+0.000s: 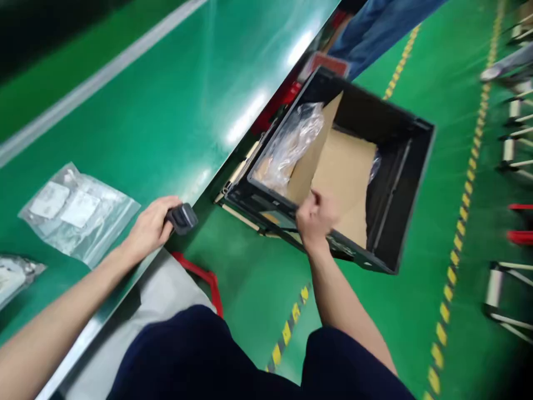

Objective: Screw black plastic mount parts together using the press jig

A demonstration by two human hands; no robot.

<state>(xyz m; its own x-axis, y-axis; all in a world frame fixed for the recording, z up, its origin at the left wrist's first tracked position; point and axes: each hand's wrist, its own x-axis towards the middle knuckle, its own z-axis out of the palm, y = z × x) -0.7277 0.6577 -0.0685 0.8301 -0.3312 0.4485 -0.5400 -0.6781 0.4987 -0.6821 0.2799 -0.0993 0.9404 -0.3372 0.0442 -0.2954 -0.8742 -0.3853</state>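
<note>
My left hand (152, 225) rests at the edge of the green worktable (166, 128), closed around a small black boxy device (182, 219) that juts past the edge. To the right, my right hand (316, 218) is over the near rim of a black plastic crate (410, 211). Its fingers are curled and blurred beside the lower corner of an upright cardboard sheet (318, 150); what they hold, if anything, cannot be made out. Another cardboard piece (343, 178) lies in the crate. Clear plastic wrapping (295, 147) fills the crate's left side.
A clear zip bag (83, 208) with white pieces lies on the worktable, another bag (16, 275) at far left. The crate sits on a tube-frame stand (239, 216). Beyond it are a person's jeans (378, 33). Racks (495, 289) stand at right, past yellow-black floor tape (462, 216).
</note>
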